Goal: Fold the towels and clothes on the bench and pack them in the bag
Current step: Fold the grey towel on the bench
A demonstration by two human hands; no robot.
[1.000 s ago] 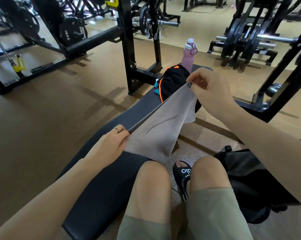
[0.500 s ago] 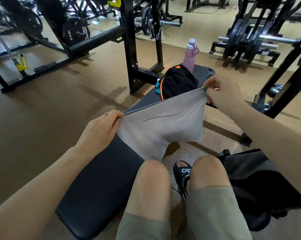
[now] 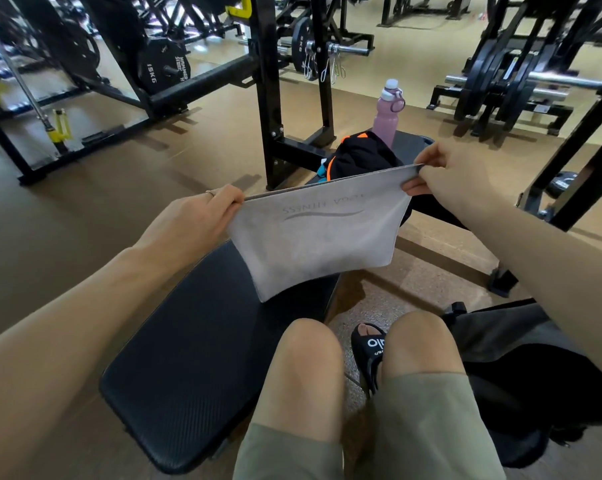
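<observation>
A grey towel (image 3: 313, 237), folded double, hangs stretched in the air above the black bench (image 3: 202, 348). My left hand (image 3: 199, 220) pinches its upper left corner and my right hand (image 3: 455, 178) pinches its upper right corner. A faint logo shows upside down on the towel. Behind it a bundle of black clothing with orange trim (image 3: 358, 157) lies on the bench. A black bag (image 3: 521, 368) sits on the floor at my right, beside my knee.
A pink water bottle (image 3: 386, 116) stands at the far end of the bench. A black rack upright (image 3: 268, 98) rises just left of the bench. Weight plates and barbells fill the background. My bare knees and a black sandal are below the towel.
Both hands have risen and moved apart, pulling the towel taut and level. It hung slanted from the right hand a second ago; now its top edge runs almost straight across.
</observation>
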